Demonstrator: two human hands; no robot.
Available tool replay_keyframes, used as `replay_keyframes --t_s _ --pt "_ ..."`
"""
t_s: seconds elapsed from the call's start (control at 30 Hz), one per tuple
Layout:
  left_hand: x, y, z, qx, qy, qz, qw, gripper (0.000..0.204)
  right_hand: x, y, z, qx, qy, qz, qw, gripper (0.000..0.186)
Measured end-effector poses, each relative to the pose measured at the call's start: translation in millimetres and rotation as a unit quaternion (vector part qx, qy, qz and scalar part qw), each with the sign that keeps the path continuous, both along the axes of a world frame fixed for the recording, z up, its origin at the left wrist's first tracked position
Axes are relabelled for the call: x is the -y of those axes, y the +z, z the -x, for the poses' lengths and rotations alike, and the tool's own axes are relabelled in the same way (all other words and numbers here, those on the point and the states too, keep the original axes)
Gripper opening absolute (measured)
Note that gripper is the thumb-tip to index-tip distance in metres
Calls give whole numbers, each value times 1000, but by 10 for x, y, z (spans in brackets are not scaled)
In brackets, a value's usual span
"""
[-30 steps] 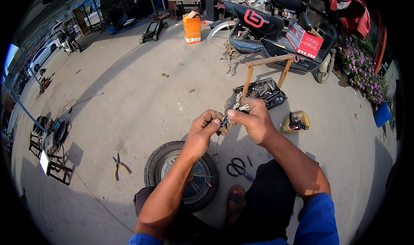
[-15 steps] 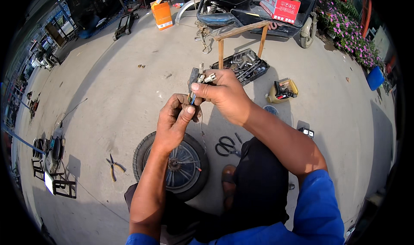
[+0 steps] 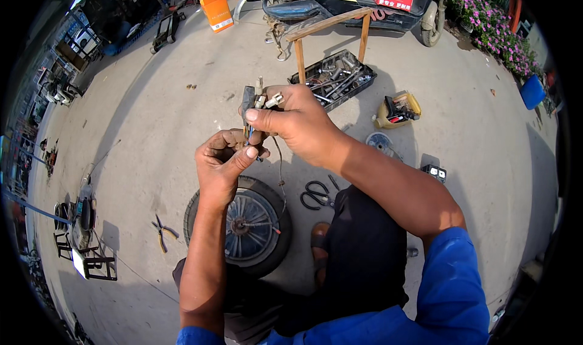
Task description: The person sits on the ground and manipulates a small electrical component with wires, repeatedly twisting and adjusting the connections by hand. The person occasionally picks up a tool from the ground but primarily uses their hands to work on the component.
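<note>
Above a spoked wheel with a black tyre (image 3: 280, 248), both my hands work on a bundle of wire connectors. My right hand (image 3: 299, 125) is closed round the bundle, thumb on top. A dark grey connector (image 3: 248, 98) and several pale connectors (image 3: 272, 100) stick out beyond its fingers. Just below, my left hand (image 3: 220, 167) pinches the thin coloured wires (image 3: 248, 132), blue and yellowish among them, between thumb and fingers. Its fingertips are partly hidden. A thin cable (image 3: 281, 169) hangs from the hands down toward the wheel.
Pliers (image 3: 161, 232) lie left of the wheel, black-handled scissors (image 3: 317, 195) right of it. Farther off stand a black tool tray (image 3: 331, 105) by a wooden frame (image 3: 328, 25), a yellow container (image 3: 382, 123) of tools, an orange box (image 3: 217, 10) and a parked vehicle (image 3: 340, 8).
Both hands have shifted somewhat left with the connectors, keeping their grip. More of the hanging cable shows beside them. The whole view has tilted slightly downward.
</note>
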State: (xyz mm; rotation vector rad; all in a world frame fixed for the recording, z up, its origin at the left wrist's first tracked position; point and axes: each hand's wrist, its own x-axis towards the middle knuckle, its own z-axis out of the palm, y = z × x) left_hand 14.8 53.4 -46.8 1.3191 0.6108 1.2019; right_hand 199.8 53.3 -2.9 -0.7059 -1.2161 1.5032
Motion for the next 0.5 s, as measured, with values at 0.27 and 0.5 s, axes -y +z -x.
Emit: replay_keyframes --t_s 0.27,0.5 --pt "-46 -62 -65 64 -66 34 995 41 27 41 -21 -50 0 -26 998 15" --pt "24 10 -171 142 -113 143 973 30 -2 50 -110 -102 41 22 994 14"
